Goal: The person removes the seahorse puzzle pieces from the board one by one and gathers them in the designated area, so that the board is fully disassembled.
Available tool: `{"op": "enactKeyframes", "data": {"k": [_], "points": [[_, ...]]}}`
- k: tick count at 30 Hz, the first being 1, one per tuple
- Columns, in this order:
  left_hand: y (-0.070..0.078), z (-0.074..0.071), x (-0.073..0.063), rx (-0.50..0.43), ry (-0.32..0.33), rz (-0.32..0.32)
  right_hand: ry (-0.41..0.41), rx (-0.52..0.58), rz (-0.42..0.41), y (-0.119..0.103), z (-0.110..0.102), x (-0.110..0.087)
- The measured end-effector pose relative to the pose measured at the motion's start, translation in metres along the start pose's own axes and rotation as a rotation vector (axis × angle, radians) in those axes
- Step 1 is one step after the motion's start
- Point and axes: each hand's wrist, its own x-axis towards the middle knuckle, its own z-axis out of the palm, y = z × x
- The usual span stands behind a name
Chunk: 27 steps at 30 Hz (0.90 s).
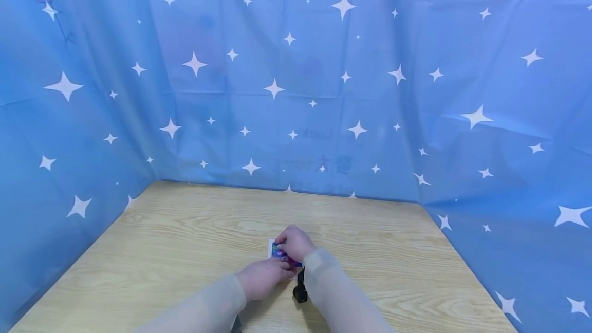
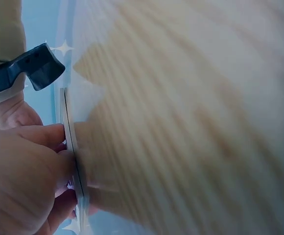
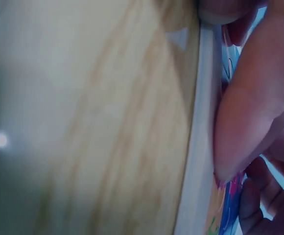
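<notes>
A small flat board (image 1: 271, 250) with a white border and a bright blue, pink and green picture lies on the wooden table. Its thin layered edge (image 2: 69, 125) shows side-on in the left wrist view. My left hand (image 1: 265, 277) rests its fingers on the near part of the picture. Over the far part is my right hand (image 1: 297, 243), its thumb and fingertips touching the picture. In the right wrist view the thumb (image 3: 242, 112) presses down beside the white border (image 3: 196, 161), with bent fingers close by. Whether anything is pinched between them is hidden.
The light wood table (image 1: 185, 230) spreads around the hands. A blue curtain with white stars (image 1: 277, 117) hangs along its back and sides. A black wrist camera (image 1: 300, 293) on a strap hangs beneath the right wrist, close to the left fingertips.
</notes>
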Motion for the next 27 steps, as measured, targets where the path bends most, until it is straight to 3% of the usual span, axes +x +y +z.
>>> {"op": "enactKeyframes", "data": {"k": [12,20,27], "points": [[-0.0027,-0.0033,-0.0020,-0.157,0.029,-0.018,-0.074,0.010,0.002,-0.0088,-0.0040,-0.0001],[-0.0050,0.0005,0.0003,-0.109,0.008,-0.005,-0.108,0.018,0.016,-0.0080,-0.0030,0.0025],[-0.0032,-0.0030,-0.0008,-0.099,0.032,0.008,-0.122,0.023,0.030,-0.0083,-0.0040,0.0024]]}}
